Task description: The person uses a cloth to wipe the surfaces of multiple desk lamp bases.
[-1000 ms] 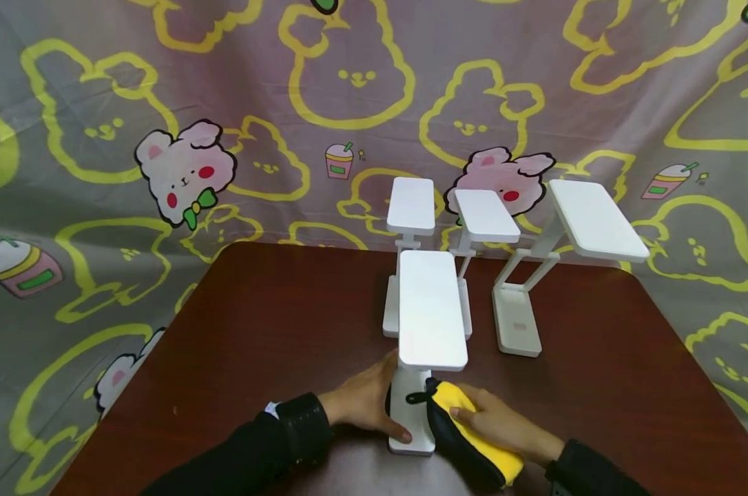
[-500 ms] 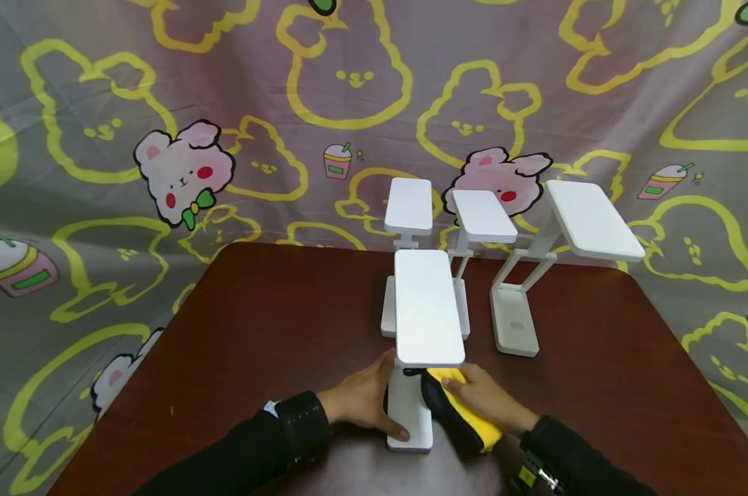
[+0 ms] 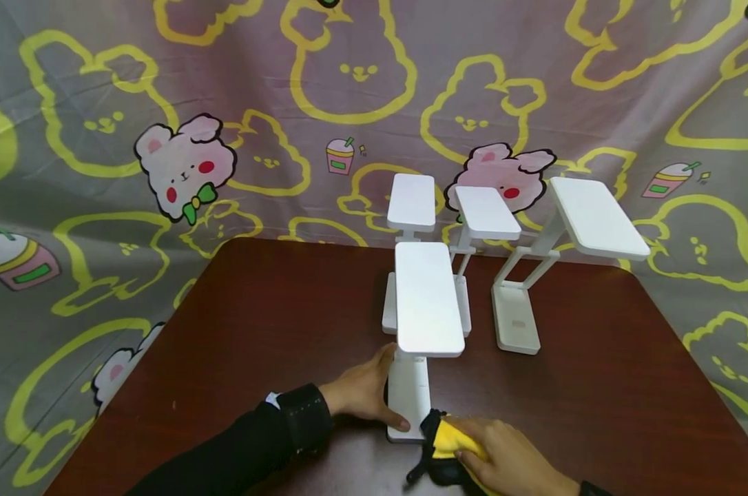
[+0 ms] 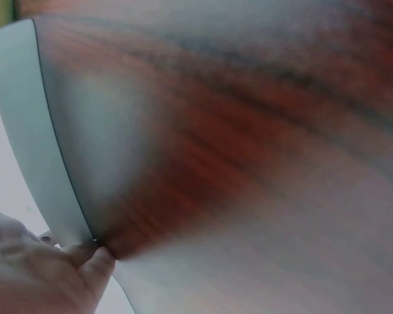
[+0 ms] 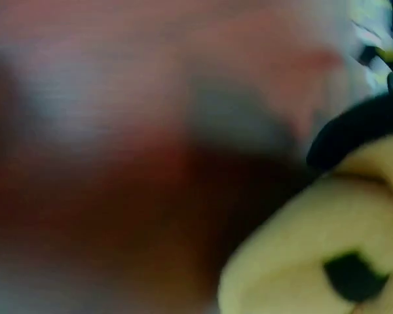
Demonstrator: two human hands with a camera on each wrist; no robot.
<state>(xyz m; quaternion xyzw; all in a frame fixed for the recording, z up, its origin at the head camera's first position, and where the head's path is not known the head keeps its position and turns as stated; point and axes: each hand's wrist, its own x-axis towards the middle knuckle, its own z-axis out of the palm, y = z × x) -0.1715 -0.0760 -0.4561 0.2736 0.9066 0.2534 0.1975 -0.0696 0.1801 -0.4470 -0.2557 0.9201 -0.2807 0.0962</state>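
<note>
A white folding stand (image 3: 409, 396) with a rectangular top panel (image 3: 430, 300) stands upright near the front of the table. My left hand (image 3: 363, 391) grips its base from the left, thumb over the top face. In the left wrist view, the fingers press against a pale edge of the stand (image 4: 33, 124). My right hand (image 3: 513, 458) holds a bunched yellow-and-black cloth (image 3: 451, 441) at the base's front right corner. That cloth fills the lower right of the right wrist view, where its fabric (image 5: 295, 255) looks soft and the background is blurred.
Behind the held stand are three similar white stands: one at the back left (image 3: 411, 200), one beside it (image 3: 487, 213), and one farther right (image 3: 516, 320). They share a dark red-brown table (image 3: 287, 310). A patterned curtain (image 3: 256, 69) hangs behind the table.
My right hand first slid the cloth up along the base's right side, then drew it back toward the front edge. My left hand keeps its hold on the base.
</note>
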